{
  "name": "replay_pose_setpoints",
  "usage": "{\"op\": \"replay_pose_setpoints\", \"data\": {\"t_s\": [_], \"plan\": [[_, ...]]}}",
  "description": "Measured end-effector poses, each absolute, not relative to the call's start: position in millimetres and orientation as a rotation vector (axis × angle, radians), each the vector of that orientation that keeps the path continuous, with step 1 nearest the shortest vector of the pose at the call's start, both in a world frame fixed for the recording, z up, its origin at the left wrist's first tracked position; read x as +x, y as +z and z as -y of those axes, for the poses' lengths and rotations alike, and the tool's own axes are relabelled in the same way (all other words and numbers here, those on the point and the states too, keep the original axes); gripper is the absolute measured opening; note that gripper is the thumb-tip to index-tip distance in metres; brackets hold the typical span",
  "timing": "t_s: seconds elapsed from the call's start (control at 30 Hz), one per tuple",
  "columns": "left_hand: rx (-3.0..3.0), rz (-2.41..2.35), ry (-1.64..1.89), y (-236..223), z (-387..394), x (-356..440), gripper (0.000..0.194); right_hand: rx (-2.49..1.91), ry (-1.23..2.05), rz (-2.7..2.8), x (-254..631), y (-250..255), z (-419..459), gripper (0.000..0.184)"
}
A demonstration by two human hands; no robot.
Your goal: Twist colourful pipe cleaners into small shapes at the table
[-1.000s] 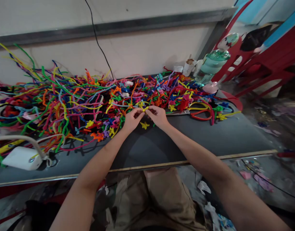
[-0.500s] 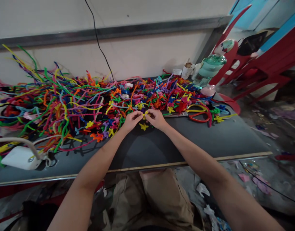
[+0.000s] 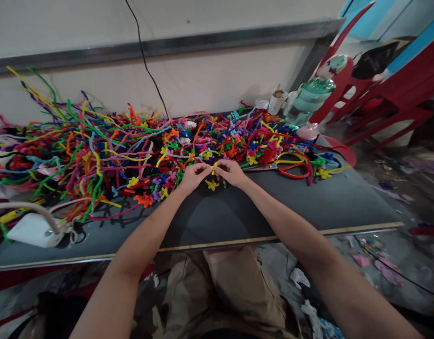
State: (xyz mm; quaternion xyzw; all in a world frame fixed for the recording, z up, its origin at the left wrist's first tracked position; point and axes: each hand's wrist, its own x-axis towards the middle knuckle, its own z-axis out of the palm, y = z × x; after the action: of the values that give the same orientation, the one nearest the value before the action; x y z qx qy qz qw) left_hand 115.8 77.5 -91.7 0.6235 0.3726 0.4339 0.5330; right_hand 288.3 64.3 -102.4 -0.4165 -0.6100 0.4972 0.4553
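Between my two hands is a small yellow pipe cleaner flower [image 3: 214, 168], pinched from both sides by the fingertips. My left hand [image 3: 195, 176] is closed on its left side, and my right hand [image 3: 231, 173] is closed on its right side. Parts of the flower are hidden behind the fingers. Just below it, a second yellow flower [image 3: 212, 185] lies on the dark table [image 3: 217, 216]. Behind the hands spreads a tangled heap of colourful pipe cleaners [image 3: 121, 146], with several finished flower shapes among them.
Scissors [image 3: 292, 169] with orange-red and yellow handles lie right of my hands. A white box with a cable [image 3: 35, 230] sits at the left front. A green-tinted bottle [image 3: 307, 101] and a white cup [image 3: 276, 102] stand at the back right. Red chairs [image 3: 386, 99] are beyond.
Both hands keep their pinch on the yellow pipe cleaner flower, with only slight finger movement. The whole view has shifted a little; nothing else has visibly moved.
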Motion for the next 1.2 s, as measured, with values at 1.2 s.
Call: {"op": "replay_pose_setpoints", "data": {"t_s": [1.2], "plan": [[1.853, -1.237, 1.196, -80, -68, 117, 0.017, -1.158, 0.723, 1.549, 279, -104, -59, 0.025]]}}
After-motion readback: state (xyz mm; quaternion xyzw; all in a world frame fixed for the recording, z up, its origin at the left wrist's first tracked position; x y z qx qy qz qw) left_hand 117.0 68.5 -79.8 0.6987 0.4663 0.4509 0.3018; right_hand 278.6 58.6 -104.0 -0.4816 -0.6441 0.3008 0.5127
